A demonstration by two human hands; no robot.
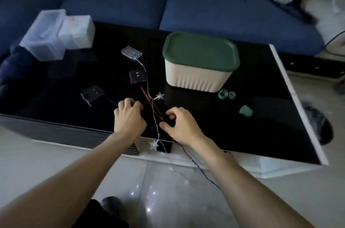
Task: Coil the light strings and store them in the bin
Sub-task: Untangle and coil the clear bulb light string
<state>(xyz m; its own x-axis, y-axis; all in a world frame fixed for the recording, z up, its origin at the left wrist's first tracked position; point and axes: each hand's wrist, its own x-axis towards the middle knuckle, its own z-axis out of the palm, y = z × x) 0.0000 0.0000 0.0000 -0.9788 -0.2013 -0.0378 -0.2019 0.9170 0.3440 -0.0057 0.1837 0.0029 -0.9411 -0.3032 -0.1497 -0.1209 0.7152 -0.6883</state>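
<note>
A star light string (160,95) runs from a clear battery box (131,52) across the black table (261,115) and hangs over the front edge to the floor, another star (153,144) at the edge. Red wires (149,97) lead from a black battery box (137,76); a second black box (92,95) lies to the left. My left hand (128,117) rests on the table with fingers curled, left of the wires. My right hand (179,125) pinches at the red wires. The cream bin (197,76) with its green lid on stands behind.
Clear plastic boxes (56,35) stand at the table's back left. Green tape rolls (226,94) and a green cap (246,111) lie right of the bin. A blue sofa (224,13) runs behind the table. Loose wire and lit points lie on the tiled floor (168,190).
</note>
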